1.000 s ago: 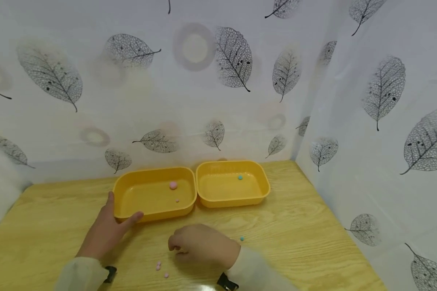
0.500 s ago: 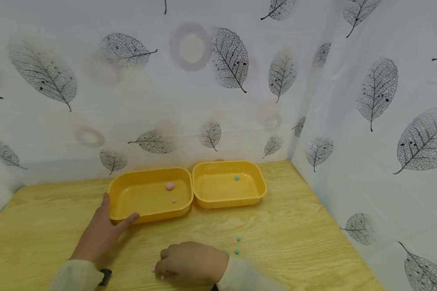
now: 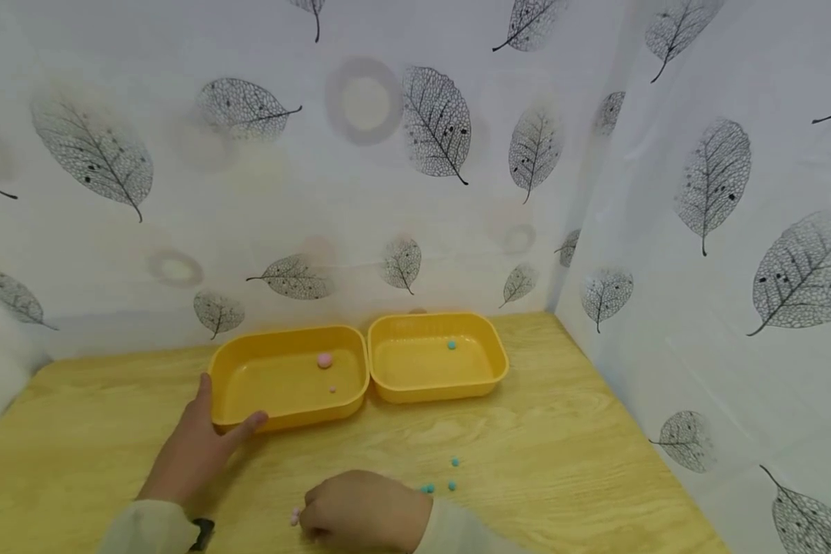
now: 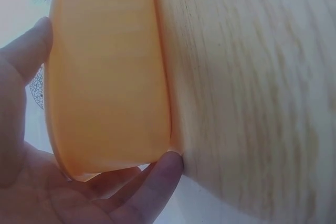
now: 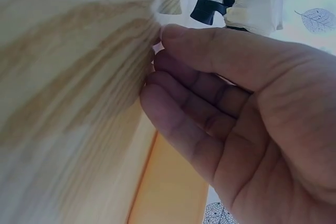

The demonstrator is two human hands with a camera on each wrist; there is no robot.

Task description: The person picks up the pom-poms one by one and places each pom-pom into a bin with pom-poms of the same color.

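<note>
My left hand [image 3: 192, 450] grips the near left corner of the left yellow tray [image 3: 287, 419], thumb on one wall and fingers round the other, as the left wrist view [image 4: 110, 77] shows close up. In that tray lie a larger pink ball [image 3: 324, 360] and a tiny pink ball [image 3: 332, 389]. On the table my right hand [image 3: 367, 512] points its fingertips down, right beside small pink balls [image 3: 295, 515]. The right wrist view has thumb and fingertips [image 5: 170, 32] nearly meeting at the wood, pinching a small pale pink ball [image 5: 158, 48] that is mostly hidden.
A second yellow tray [image 3: 436, 392] abuts the first on its right, with one teal ball [image 3: 452, 345] inside. Several teal balls [image 3: 452, 485] lie on the wooden table [image 3: 561, 454] right of my right hand. A leaf-print curtain [image 3: 360, 192] borders the back and right.
My right hand has moved nearer and left to the pink balls, closing its fingers there and uncovering teal balls behind it. The left hand keeps its hold on the tray.
</note>
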